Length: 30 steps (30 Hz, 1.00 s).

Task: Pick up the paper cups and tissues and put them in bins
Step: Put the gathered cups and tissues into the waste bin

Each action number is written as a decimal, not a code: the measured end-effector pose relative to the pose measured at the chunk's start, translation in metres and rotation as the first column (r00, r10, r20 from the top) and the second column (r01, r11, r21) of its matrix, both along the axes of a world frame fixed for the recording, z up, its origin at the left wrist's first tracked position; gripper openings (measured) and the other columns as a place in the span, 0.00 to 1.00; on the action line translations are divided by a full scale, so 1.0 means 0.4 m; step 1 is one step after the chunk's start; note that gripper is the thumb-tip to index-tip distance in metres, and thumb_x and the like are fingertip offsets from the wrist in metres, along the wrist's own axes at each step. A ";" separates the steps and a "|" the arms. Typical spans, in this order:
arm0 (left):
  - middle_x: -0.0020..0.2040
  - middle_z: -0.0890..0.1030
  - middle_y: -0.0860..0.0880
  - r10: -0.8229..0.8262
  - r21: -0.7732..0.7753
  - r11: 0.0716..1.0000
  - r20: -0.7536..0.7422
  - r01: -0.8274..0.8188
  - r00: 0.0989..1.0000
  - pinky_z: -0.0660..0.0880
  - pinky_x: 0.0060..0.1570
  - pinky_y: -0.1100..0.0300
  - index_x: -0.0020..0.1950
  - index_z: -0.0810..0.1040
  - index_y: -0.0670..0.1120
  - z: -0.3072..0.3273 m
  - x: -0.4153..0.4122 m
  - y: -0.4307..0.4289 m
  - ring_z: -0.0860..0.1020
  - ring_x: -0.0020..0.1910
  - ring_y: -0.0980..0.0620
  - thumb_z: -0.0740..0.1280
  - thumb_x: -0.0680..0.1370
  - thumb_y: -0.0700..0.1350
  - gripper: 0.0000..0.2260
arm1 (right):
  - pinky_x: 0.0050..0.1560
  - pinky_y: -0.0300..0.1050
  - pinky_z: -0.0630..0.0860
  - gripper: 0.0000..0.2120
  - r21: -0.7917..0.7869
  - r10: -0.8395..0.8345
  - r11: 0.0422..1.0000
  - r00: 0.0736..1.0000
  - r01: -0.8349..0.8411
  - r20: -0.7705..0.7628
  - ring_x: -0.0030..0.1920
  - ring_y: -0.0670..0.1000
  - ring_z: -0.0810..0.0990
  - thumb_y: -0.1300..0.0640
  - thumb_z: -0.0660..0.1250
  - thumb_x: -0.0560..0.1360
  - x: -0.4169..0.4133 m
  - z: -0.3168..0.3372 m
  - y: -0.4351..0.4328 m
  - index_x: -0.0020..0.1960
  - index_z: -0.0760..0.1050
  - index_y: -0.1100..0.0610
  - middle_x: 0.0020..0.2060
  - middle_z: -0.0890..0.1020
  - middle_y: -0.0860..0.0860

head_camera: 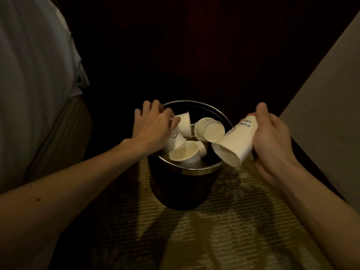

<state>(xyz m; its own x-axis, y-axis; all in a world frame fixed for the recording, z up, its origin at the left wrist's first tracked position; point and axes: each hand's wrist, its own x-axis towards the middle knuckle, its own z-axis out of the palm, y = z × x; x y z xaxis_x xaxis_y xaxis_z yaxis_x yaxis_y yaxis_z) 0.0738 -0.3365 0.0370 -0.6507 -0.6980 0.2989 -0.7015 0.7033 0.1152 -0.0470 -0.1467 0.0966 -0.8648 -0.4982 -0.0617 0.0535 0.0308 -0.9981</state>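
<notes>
Dim carpet (214, 234), crowded bin (187, 169): right hand (272, 141) clamps a tilted cup (235, 145) at the rim, left hand (153, 127) has its fingers splayed. The cup could bounce out.

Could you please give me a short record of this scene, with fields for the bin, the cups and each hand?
bin: dark, metal-rimmed, upright on carpet
binned cups: several white paper ones, piled at odd angles, reaching near the rim
held cup: printed, tilted with its mouth down over the bin's right rim
right hand: grips the held cup's side
left hand: over the bin's left side, fingers spread, nothing plainly held
</notes>
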 end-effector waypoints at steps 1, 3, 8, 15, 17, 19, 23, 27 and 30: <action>0.66 0.68 0.46 -0.007 -0.018 1.000 0.060 0.008 0.998 0.62 0.60 0.50 0.68 0.71 0.52 -0.001 0.001 0.007 0.64 0.65 0.44 0.56 0.82 0.59 0.20 | 0.45 0.47 0.79 0.14 -0.001 0.004 1.000 1.000 -0.004 -0.006 0.46 0.50 0.80 0.43 0.57 0.81 0.001 -0.005 -0.001 0.49 0.74 0.52 0.45 0.80 0.52; 0.68 0.68 0.46 -0.059 -0.054 0.997 0.079 0.064 0.995 0.62 0.62 0.49 0.71 0.68 0.52 0.015 -0.003 0.029 0.63 0.67 0.45 0.57 0.81 0.59 0.21 | 0.43 0.45 0.78 0.14 -0.004 0.021 1.000 1.000 -0.021 -0.017 0.46 0.49 0.80 0.43 0.56 0.81 0.003 -0.009 -0.003 0.50 0.74 0.51 0.46 0.80 0.52; 0.53 0.76 0.62 -0.279 0.563 0.600 -0.519 0.568 0.808 0.77 0.51 0.59 0.55 0.75 0.64 0.180 -0.034 0.101 0.78 0.52 0.62 0.57 0.77 0.68 0.14 | 0.37 0.38 0.76 0.15 -0.013 0.015 1.000 0.991 -0.017 -0.134 0.40 0.41 0.79 0.42 0.55 0.82 -0.001 0.008 -0.033 0.55 0.71 0.52 0.45 0.78 0.48; 0.61 0.75 0.57 -0.409 0.627 0.372 -0.551 0.684 0.728 0.81 0.42 0.63 0.70 0.68 0.57 0.206 -0.029 0.101 0.79 0.54 0.62 0.76 0.71 0.52 0.30 | 0.43 0.43 0.80 0.09 0.020 0.068 0.998 0.952 -0.065 -0.297 0.48 0.46 0.80 0.46 0.57 0.82 0.015 0.019 -0.096 0.56 0.68 0.49 0.51 0.77 0.49; 0.62 0.76 0.56 -0.404 0.628 0.372 -0.553 0.683 0.729 0.81 0.46 0.64 0.68 0.72 0.55 0.194 -0.026 0.091 0.77 0.57 0.62 0.76 0.71 0.50 0.27 | 0.49 0.49 0.81 0.08 0.038 0.095 0.995 0.951 -0.088 -0.295 0.50 0.49 0.80 0.47 0.58 0.82 0.018 0.014 -0.108 0.56 0.68 0.50 0.52 0.77 0.50; 0.60 0.78 0.54 -0.372 0.623 0.407 -0.555 0.668 0.744 0.80 0.44 0.66 0.64 0.76 0.54 0.185 -0.028 0.081 0.79 0.53 0.61 0.77 0.70 0.48 0.24 | 0.49 0.50 0.81 0.11 0.016 0.130 0.992 0.972 -0.129 -0.194 0.50 0.51 0.81 0.47 0.58 0.82 0.016 0.009 -0.117 0.59 0.69 0.53 0.53 0.77 0.52; 0.54 0.79 0.52 -0.179 0.649 0.472 -0.592 0.597 0.786 0.79 0.37 0.66 0.59 0.77 0.54 0.168 -0.030 0.047 0.82 0.46 0.57 0.77 0.70 0.46 0.19 | 0.34 0.30 0.76 0.12 0.162 0.247 0.965 0.925 -0.207 -0.290 0.45 0.40 0.79 0.46 0.56 0.82 0.025 -0.030 -0.113 0.62 0.67 0.50 0.50 0.75 0.44; 0.52 0.80 0.47 0.039 0.732 0.460 -0.582 0.503 0.812 0.82 0.38 0.60 0.58 0.76 0.54 0.146 -0.032 0.018 0.84 0.42 0.55 0.76 0.71 0.48 0.17 | 0.33 0.27 0.72 0.18 0.350 0.370 0.914 0.774 -0.205 -0.514 0.44 0.31 0.73 0.43 0.57 0.81 0.025 -0.065 -0.087 0.69 0.66 0.47 0.54 0.72 0.40; 0.50 0.80 0.51 -0.060 0.682 0.610 -0.468 0.404 0.882 0.78 0.34 0.61 0.54 0.77 0.56 0.139 -0.030 0.007 0.83 0.41 0.53 0.74 0.72 0.56 0.14 | 0.42 0.32 0.71 0.22 0.455 0.430 0.876 0.691 -0.162 -0.581 0.49 0.36 0.74 0.38 0.58 0.79 0.017 -0.076 -0.080 0.68 0.70 0.48 0.57 0.75 0.44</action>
<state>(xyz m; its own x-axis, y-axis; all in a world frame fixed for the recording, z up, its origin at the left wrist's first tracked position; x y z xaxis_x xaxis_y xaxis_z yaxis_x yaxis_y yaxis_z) 0.0617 -0.3336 0.0925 -0.7824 -0.6228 -0.0031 -0.3063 0.3804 0.8727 -0.0401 -0.1786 0.0663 -0.5604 -0.7946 0.2338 -0.6708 0.2698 -0.6909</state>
